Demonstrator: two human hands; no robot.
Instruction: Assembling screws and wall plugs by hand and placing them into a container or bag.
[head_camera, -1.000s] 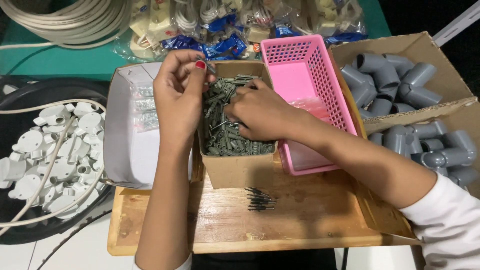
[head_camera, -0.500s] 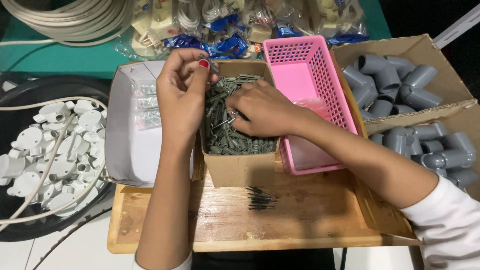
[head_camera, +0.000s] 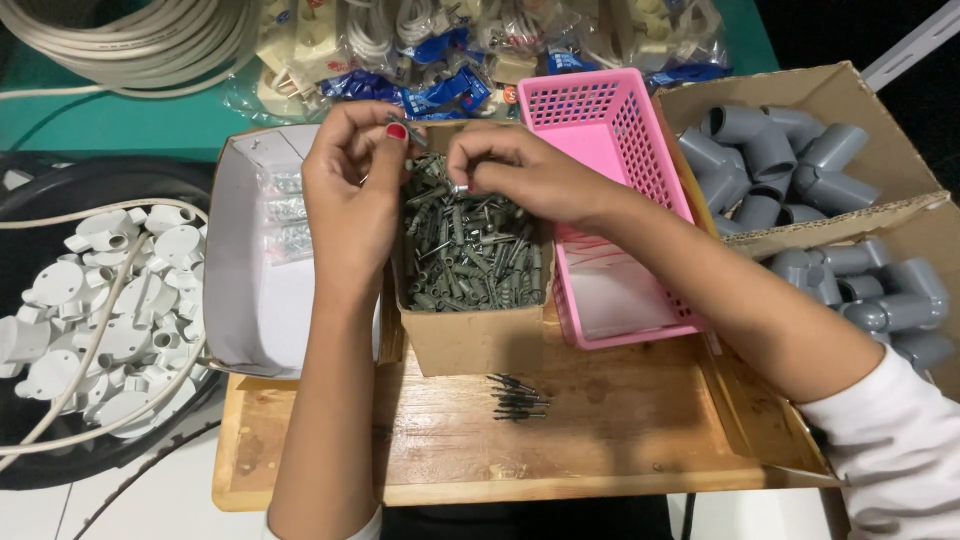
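Holding: left hand (head_camera: 352, 185) pinches a grey wall plug (head_camera: 412, 132), frame centre-top.
Right hand (head_camera: 510, 170): fingers closed on small metal screw (head_camera: 460, 187).
Below: cardboard box (head_camera: 470, 340) of plugs.
Right: pink basket (head_camera: 620, 200).

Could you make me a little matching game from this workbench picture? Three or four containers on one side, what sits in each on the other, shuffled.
Containers:
1. small cardboard box
2. pink basket
3. big cardboard box
4. black tub

Contents:
A. grey pipe elbows
B. white round plastic caps
C. grey wall plugs
D. a clear bag lying flat on the bottom

Pairs: 1-C, 2-D, 3-A, 4-B
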